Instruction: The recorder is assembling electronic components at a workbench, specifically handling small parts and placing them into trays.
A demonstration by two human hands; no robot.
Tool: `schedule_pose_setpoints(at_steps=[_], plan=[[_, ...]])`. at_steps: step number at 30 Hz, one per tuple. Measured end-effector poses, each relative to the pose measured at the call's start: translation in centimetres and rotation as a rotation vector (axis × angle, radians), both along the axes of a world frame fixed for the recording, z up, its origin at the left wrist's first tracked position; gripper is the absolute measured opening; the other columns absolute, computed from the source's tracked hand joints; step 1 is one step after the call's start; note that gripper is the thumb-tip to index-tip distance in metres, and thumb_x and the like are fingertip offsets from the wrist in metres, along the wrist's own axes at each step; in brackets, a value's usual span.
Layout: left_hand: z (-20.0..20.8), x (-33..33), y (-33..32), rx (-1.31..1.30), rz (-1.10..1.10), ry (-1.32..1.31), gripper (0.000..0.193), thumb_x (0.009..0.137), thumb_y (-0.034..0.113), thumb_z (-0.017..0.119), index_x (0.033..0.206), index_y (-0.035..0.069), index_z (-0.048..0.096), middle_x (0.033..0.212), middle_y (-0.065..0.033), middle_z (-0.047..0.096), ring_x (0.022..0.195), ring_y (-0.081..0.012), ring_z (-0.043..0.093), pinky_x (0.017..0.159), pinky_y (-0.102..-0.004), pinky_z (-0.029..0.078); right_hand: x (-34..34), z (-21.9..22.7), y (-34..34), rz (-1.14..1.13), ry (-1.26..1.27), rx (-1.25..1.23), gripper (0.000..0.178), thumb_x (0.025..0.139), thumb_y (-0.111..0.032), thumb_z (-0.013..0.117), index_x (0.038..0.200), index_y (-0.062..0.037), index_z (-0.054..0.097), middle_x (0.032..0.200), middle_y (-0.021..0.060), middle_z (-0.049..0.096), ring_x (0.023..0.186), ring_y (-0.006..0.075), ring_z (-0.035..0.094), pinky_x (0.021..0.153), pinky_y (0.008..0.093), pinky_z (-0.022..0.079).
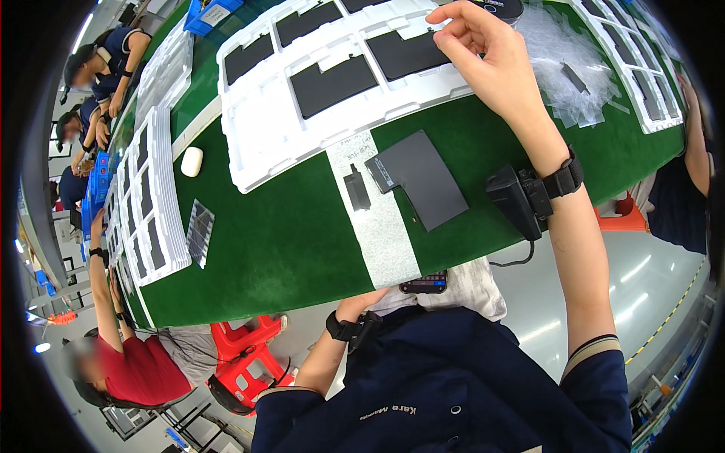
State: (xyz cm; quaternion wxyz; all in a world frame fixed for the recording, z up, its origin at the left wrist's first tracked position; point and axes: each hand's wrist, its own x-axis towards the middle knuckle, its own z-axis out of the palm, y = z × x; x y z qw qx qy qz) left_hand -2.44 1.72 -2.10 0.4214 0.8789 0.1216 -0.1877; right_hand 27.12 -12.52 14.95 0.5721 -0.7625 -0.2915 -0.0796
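Observation:
My right hand (487, 64) hovers over the white tray (264, 151), its fingers loosely bent and a gap between thumb and index fingertip; nothing shows in it. Below it in the tray lies a flat black L-shaped battery pack (408, 57), with another black pack (332, 87) to its left. On the table, a dark grey notched pack (430, 181) lies beside a small black piece (356, 189) on a pale strip (393, 249). My left hand (366, 300) is low at the table's front edge, its fingers hidden. Close by, a phone (424, 282) rests at my lap.
Stacked white trays (170, 249) stand at the left, near a white oval case (192, 161) and a clear-and-dark sheet (199, 232). Crumpled clear film (570, 72) lies right of my hand, with another filled tray (657, 121) beyond. Co-workers sit at left and right.

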Motion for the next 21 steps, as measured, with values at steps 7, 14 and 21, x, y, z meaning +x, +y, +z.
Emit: schedule_pose_setpoints(at_steps=[7, 14, 21], plan=[[0.3, 0.1, -0.1, -0.035, 0.026, 0.001, 0.035, 0.085, 0.027, 0.051, 0.112, 0.005, 0.055, 0.115, -0.0152, 0.055, 0.106, -0.0304, 0.051, 0.09, -0.0359, 0.04, -0.1, 0.0, 0.0, 0.02, -0.013, 0.032, 0.009, 0.077, 0.0, 0.054, 0.086, 0.0008, 0.054, 0.061, -0.0013, 0.048, 0.052, 0.002, 0.041, 0.047, 0.0182, 0.033], [0.4, 0.3, -0.3, -0.103, 0.073, 0.04, 0.036, 0.081, 0.027, 0.057, 0.109, 0.005, 0.057, 0.111, -0.0139, 0.058, 0.102, -0.0277, 0.053, 0.088, -0.0337, 0.041, -0.2, 0.0, 0.0, 0.009, -0.002, 0.02, 0.009, 0.077, 0.0, 0.054, 0.086, 0.0009, 0.055, 0.06, -0.0017, 0.048, 0.05, 0.0011, 0.039, 0.046, 0.0179, 0.032], [-0.6, 0.0, 0.3, -0.296, 0.029, 0.027, 0.042, 0.065, 0.026, 0.074, 0.101, 0.007, 0.062, 0.097, -0.0087, 0.064, 0.085, -0.0227, 0.06, 0.073, -0.0315, 0.048, 0.0, 0.0, -0.1, 0.005, 0.009, 0.017, 0.009, 0.077, 0.0, 0.054, 0.086, 0.0006, 0.054, 0.06, -0.0017, 0.048, 0.05, 0.0013, 0.039, 0.045, 0.018, 0.031]])
